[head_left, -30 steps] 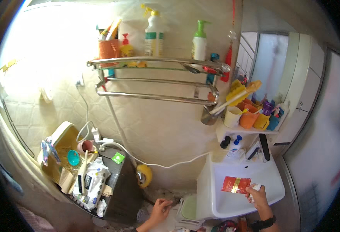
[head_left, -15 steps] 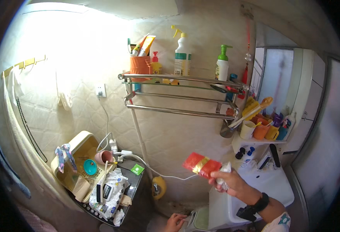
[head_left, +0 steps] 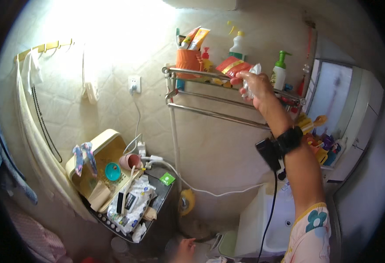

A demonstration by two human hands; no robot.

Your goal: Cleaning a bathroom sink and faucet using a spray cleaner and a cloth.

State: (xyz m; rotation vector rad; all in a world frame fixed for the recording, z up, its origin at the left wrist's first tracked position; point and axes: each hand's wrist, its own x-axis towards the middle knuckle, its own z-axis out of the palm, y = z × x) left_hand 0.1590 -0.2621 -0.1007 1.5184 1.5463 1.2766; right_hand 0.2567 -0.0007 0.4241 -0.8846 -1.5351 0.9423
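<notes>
My right hand point(head_left: 256, 85) is raised to the wall shelf point(head_left: 218, 114), closed around a red packet point(head_left: 234, 66) with a gold band. A crumpled white piece point(head_left: 254, 70), like tissue or plastic, is also in that hand. The packet is in front of a spray bottle point(head_left: 237, 44) with a yellow trigger; whether it touches the shelf, I cannot tell. An orange cup point(head_left: 188, 61) with tubes stands to its left, a green-pump bottle point(head_left: 279, 72) to its right. Low down, my left hand point(head_left: 186, 250) is partly blurred, fingers apart, seemingly holding nothing.
On the left, a black-topped unit bears a cream basket point(head_left: 106, 139), a white patterned pack point(head_left: 131, 206) and a green sachet point(head_left: 167, 178). A white cable point(head_left: 210, 191) runs across to the washbasin point(head_left: 249, 219). Cups and brushes crowd the right-hand ledge. A black cord point(head_left: 271, 219) hangs from my right wrist.
My right hand has lifted the red packet from above the washbasin up to the wall shelf. The view has shifted, so the room sits further right. My left hand stays low.
</notes>
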